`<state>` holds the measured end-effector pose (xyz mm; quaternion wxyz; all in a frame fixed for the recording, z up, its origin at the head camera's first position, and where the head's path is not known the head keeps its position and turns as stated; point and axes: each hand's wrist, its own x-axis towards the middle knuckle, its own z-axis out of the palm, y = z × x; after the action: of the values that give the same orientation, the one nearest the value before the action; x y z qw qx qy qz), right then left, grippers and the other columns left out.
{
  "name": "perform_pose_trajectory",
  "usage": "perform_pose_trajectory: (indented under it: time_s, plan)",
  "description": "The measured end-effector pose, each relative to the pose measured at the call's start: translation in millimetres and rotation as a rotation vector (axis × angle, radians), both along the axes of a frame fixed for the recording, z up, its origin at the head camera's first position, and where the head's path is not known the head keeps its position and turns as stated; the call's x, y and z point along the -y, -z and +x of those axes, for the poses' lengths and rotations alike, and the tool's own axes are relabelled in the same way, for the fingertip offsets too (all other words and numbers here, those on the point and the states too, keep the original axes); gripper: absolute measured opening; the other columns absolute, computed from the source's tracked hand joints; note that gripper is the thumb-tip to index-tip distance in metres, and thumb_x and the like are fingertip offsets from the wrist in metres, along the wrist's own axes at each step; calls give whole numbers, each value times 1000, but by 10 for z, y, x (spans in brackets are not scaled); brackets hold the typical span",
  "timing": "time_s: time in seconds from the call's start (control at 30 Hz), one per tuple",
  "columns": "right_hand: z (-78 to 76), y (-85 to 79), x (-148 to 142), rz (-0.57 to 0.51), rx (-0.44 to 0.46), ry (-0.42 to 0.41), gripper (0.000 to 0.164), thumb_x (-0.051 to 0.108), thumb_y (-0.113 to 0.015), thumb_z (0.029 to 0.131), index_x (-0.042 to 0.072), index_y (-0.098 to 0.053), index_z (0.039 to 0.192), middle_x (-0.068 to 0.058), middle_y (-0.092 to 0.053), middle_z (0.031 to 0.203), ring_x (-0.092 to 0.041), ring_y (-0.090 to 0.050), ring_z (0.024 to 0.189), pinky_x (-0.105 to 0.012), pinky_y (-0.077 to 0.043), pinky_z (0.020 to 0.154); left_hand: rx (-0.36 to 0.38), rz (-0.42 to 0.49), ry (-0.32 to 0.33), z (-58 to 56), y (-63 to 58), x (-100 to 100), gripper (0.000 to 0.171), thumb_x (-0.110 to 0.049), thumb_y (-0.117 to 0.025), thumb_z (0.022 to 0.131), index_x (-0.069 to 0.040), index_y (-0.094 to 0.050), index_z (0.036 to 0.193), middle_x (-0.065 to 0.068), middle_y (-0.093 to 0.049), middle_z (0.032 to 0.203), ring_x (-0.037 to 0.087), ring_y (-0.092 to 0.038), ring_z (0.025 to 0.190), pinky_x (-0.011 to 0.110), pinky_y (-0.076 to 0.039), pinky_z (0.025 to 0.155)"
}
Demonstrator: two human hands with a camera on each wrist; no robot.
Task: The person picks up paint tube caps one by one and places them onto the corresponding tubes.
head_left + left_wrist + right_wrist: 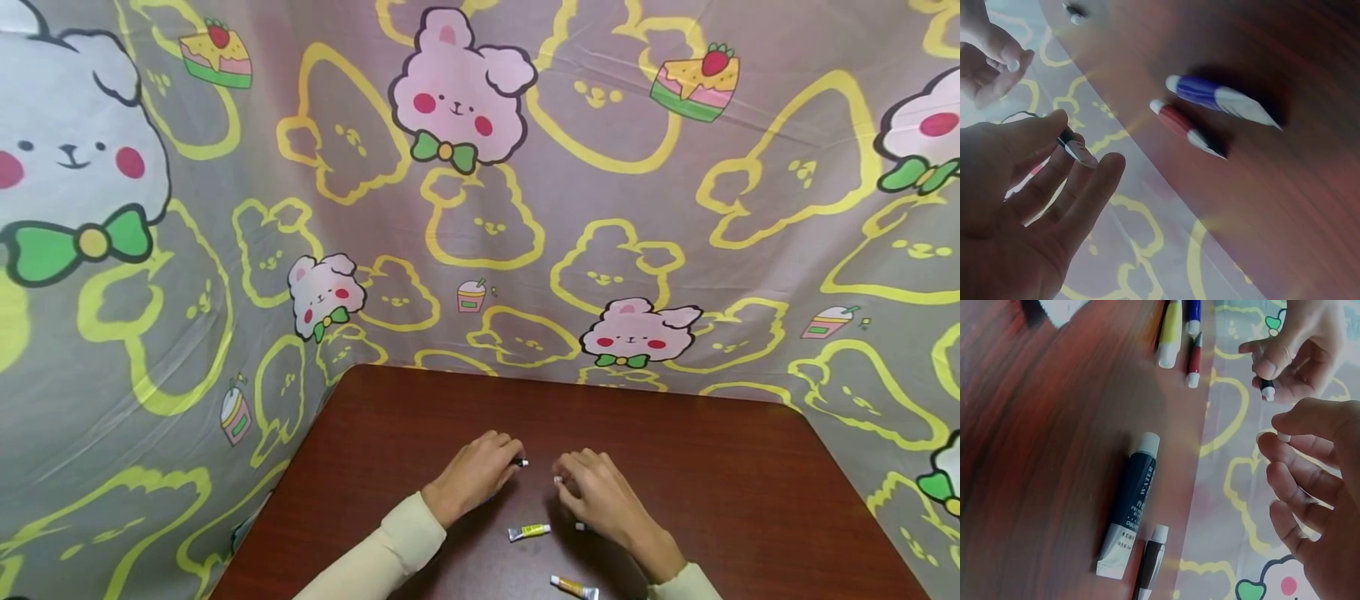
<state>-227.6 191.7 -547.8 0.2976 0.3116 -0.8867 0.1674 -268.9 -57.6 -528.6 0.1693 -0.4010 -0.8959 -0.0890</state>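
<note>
My left hand [480, 468] grips a small dark paint tube [1071, 145] between thumb and fingers. The tube's narrow white tip points toward my other hand, as the right wrist view shows. My right hand [602, 493] pinches a tiny white cap [1283, 437] between thumb and index finger, its other fingers loosely bent. A short gap separates the hands above the table. Nearest below them lies a yellow paint tube [531, 531]. By the right hand, a dark blue tube [1132, 494] lettered "WATER" lies beside a dark brown one [1150, 562].
The brown wooden table [420, 408] also bears an ochre tube [575, 587] near the front. In the left wrist view, a blue tube [1200, 92] and a red tube [1176, 120] lie side by side. Behind the table hangs a cartoon-printed curtain [510, 242].
</note>
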Motion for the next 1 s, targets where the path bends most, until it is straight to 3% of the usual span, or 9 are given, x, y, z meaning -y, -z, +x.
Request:
perform_pose_trajectory:
  time_s: [0.47,1.0]
  plan:
    - [59,-44,65,-2,-34,-45,29,11,-92,73,19,-71,91,12,-67,83,-4,-57,80,-31,-46,73,-24,-19,33,138,-67,-202,13,-24,-82,99,-21,-76,111,-7,-74,105,10,-67,95,21,-59,78]
    - [77,-74,79,-14,-54,-38,28,14,-95,74,18,-71,89,11,-68,81,-5,-58,78,-32,-47,74,-51,13,75,179,-81,-229,15,-23,-84,97,-19,-76,109,-7,-73,101,9,-66,91,20,-58,78]
